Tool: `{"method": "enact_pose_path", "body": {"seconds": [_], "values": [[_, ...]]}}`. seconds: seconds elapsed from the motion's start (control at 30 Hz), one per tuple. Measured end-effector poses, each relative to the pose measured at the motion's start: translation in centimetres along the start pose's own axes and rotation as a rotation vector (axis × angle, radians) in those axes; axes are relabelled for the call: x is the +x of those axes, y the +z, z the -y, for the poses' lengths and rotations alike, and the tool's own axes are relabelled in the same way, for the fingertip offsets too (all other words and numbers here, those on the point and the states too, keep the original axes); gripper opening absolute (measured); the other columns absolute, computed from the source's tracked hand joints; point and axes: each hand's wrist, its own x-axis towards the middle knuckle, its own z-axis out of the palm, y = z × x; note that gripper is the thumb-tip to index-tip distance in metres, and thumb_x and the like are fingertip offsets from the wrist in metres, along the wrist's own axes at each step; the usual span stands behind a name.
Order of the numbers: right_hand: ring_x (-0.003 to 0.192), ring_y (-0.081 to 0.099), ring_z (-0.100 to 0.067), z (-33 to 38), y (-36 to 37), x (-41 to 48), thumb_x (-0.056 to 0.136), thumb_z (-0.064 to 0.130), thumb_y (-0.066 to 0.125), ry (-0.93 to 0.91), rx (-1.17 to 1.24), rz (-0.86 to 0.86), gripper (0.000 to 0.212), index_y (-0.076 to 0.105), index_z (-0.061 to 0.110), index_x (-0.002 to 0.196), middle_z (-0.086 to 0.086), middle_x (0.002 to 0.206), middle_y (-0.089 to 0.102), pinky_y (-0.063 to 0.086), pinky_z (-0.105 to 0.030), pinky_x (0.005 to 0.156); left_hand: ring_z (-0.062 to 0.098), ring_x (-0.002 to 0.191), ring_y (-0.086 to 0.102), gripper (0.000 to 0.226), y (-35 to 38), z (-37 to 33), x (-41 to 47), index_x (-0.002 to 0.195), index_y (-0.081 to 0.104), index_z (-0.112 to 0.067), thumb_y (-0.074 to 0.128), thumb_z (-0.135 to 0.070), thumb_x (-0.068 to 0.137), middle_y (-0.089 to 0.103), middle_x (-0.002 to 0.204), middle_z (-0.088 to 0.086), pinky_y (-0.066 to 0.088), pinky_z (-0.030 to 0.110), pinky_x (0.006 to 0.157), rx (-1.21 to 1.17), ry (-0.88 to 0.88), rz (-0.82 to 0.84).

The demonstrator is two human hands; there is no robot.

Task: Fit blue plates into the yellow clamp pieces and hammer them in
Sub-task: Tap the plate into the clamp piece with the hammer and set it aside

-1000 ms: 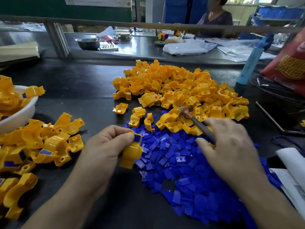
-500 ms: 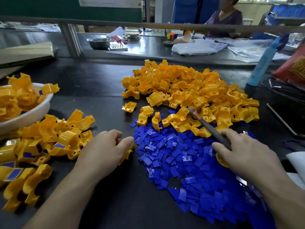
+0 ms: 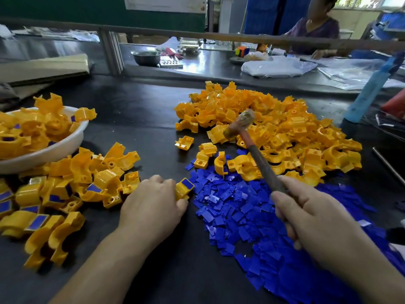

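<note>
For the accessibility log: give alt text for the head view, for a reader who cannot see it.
The left hand holds a yellow clamp piece with a blue plate in it on the table, while the right hand grips a hammer. Heaps of blue plates and yellow pieces lie beyond; finished pieces fill a white bowl.

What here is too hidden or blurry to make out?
Head view only.
Clamp piece: mostly hidden by the left hand; whether its plate is seated is unclear.
Hammer: head blurred.
Its handle end: hidden in the right hand.
Bowl: cut off by the left edge.
</note>
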Motion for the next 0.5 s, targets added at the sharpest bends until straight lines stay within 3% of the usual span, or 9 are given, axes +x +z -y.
{"method": "enact_pose_path", "body": {"seconds": [0.1,0.3,0.43,0.5], "values": [[0.062,0.061,-0.014,0.2,1.1,-0.2,0.090,0.046,0.046,-0.063,-0.141,0.097,0.027,0.040,0.072,0.091,0.016,0.078,0.062,0.054,-0.035,0.049,0.014,0.109,0.053,0.067,0.4,0.0,0.1,0.130,0.051,-0.027,0.058,-0.070,0.080,0.057,0.120,-0.005,0.044,0.027,0.076,0.000,-0.015,-0.047],[0.068,0.060,0.001,0.2,1.7,-0.2,0.088,0.053,0.043,-0.138,-0.309,0.161,0.019,0.032,0.069,0.090,0.043,0.087,0.050,0.052,-0.027,0.058,0.014,0.103,0.054,0.051,0.8,0.4,0.2,0.124,0.056,-0.029,0.054,-0.063,0.087,0.058,0.111,-0.005,0.040,0.025,0.070,0.009,0.032,-0.116],[0.072,0.059,-0.002,0.1,1.5,-0.1,0.091,0.050,0.041,-0.157,-0.335,0.155,0.010,0.042,0.057,0.099,0.027,0.088,0.057,0.051,-0.028,0.064,0.014,0.100,0.055,0.051,1.0,0.6,0.5,0.125,0.058,-0.029,0.054,-0.064,0.088,0.058,0.108,-0.005,0.046,0.026,0.072,0.005,0.039,-0.095],[0.078,0.058,-0.001,0.0,1.6,-0.1,0.093,0.050,0.040,-0.182,-0.392,0.143,0.020,0.045,0.048,0.112,0.015,0.084,0.061,0.050,-0.024,0.071,0.014,0.097,0.054,0.050,1.0,0.5,0.6,0.124,0.059,-0.029,0.054,-0.063,0.088,0.056,0.103,-0.005,0.047,0.027,0.072,0.004,0.041,-0.087]]}}
